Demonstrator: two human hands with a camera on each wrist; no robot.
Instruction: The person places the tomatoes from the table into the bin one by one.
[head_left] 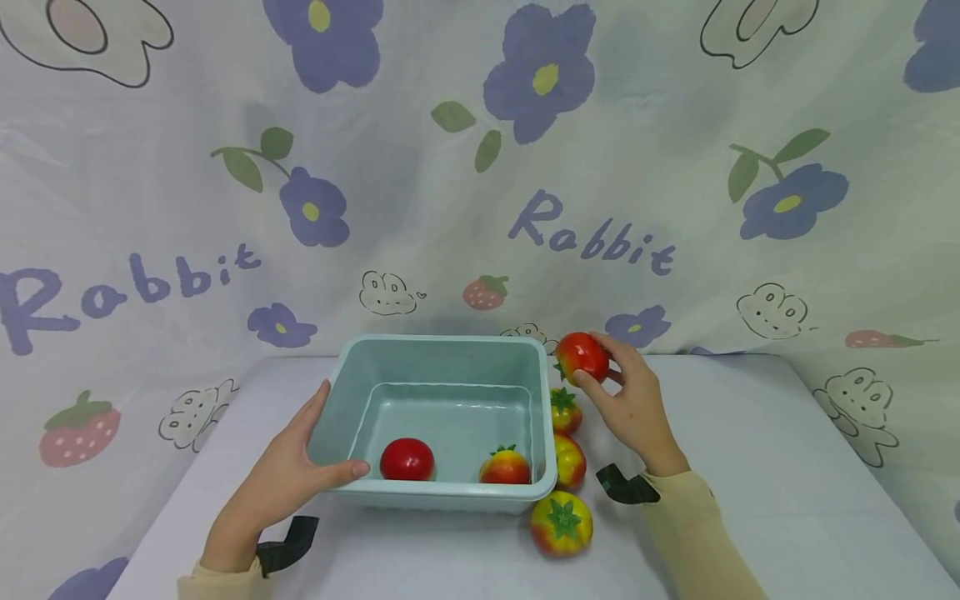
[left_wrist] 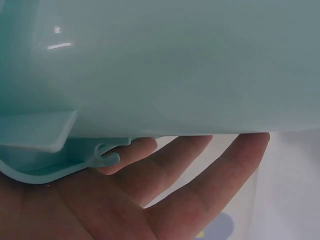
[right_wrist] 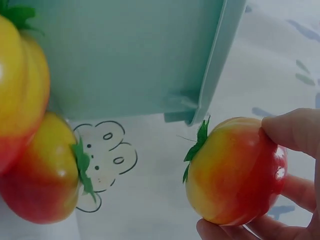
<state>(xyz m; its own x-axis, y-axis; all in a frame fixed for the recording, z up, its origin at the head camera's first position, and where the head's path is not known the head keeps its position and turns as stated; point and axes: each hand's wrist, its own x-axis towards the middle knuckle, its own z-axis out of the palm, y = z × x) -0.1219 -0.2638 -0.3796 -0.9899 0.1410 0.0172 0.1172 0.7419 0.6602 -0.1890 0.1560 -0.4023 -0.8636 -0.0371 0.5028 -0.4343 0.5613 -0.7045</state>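
Observation:
My right hand (head_left: 633,408) holds a shiny red-and-yellow toy tomato (head_left: 582,358) between thumb and fingers, raised beside the back right corner of a pale blue-green plastic bin (head_left: 450,492). The right wrist view shows the green leaf crown of this tomato (right_wrist: 235,172) facing the bin. At the bin's front left corner, my left hand (head_left: 281,471) grips it, thumb over the front rim and fingers along the outer left wall. Inside the bin lie a red tomato (head_left: 407,460) and a red-yellow one (head_left: 506,467), apart from each other.
Along the bin's right side, three more tomatoes lie in a row: a rear one (head_left: 565,411), a middle one (head_left: 570,461) and a front one (head_left: 562,524). They rest on a white-covered table (head_left: 750,467). Behind hangs a printed cloth (head_left: 420,208).

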